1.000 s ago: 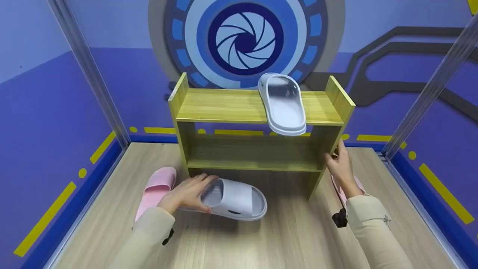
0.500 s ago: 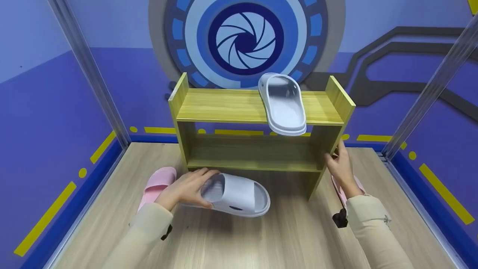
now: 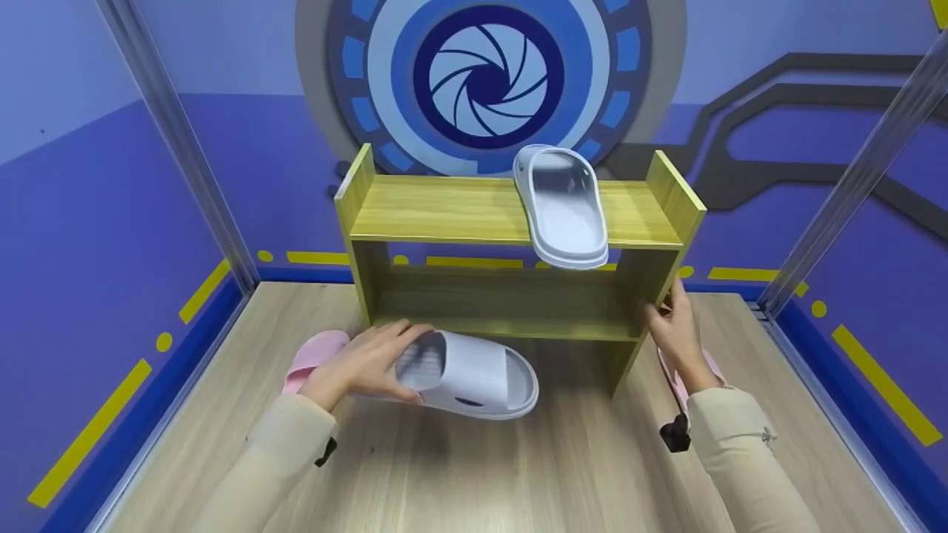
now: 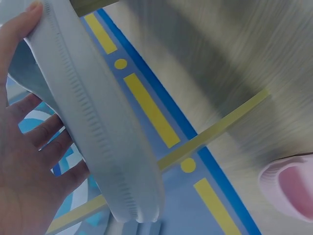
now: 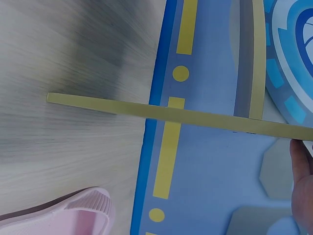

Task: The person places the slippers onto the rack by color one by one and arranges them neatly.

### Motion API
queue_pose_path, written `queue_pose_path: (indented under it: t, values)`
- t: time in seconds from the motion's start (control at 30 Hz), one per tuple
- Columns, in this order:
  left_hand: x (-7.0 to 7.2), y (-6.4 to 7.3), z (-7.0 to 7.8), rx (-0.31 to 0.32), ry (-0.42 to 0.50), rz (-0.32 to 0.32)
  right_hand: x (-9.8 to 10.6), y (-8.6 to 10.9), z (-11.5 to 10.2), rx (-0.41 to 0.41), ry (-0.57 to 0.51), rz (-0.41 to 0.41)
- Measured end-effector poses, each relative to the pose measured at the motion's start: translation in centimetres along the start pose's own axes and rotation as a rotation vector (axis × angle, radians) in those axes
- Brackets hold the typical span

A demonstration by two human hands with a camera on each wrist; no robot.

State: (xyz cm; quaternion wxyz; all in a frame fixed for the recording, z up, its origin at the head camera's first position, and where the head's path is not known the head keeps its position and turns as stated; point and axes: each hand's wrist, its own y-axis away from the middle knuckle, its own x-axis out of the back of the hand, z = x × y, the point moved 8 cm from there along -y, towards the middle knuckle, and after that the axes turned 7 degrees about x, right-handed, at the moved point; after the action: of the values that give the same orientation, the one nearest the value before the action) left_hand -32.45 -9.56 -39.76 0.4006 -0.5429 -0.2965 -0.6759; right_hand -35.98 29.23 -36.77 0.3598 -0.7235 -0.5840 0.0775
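My left hand (image 3: 370, 363) grips a light grey slipper (image 3: 474, 370) by its heel end in the head view, thumb on the near side and fingers on the far side. The slipper is off the floor, before the lower left of a wooden shoe rack (image 3: 437, 211), its toe pointing right. In the left wrist view the underside of this slipper (image 4: 98, 112) faces the camera. My right hand (image 3: 678, 333) touches the rack's right side panel from outside. Its fingertips meet that panel (image 5: 195, 116) in the right wrist view; most of the hand is out of frame there.
Another grey slipper (image 3: 564, 207) lies on the rack's top shelf, right of centre, overhanging the front edge. One pink slipper (image 3: 315, 355) sits left of the rack, partly behind my left hand. A second pink slipper (image 5: 83, 215) lies by the right side. Patterned walls enclose the floor.
My left hand has raised the grey slipper a little and shifted it slightly right, towards the rack. The right hand and the rack have stayed in place.
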Motion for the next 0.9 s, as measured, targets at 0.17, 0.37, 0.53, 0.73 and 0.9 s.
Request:
queue_pose_path:
  t: [0.17, 0.37, 0.53, 0.73, 0.9]
  values:
    - [1.2, 0.0, 0.5, -0.036, 0.003, 0.018, 0.1, -0.2, 2.0, 0.008, 0.034, 0.002]
    - [2.6, -0.2, 0.9, -0.046, 0.006, 0.023, 0.1, -0.2, 2.3, 0.004, 0.042, 0.002]
    - [4.0, -0.1, 1.2, -0.054, -0.019, 0.040, 0.0, -0.2, 2.2, -0.008, 0.025, -0.004]
    - [5.4, 0.2, 1.4, -0.054, -0.024, 0.056, 0.0, -0.2, 1.8, -0.006, -0.011, -0.015]
    - [6.5, 0.4, 1.4, -0.066, -0.014, 0.079, -0.1, -0.2, 2.0, -0.016, 0.009, -0.018]
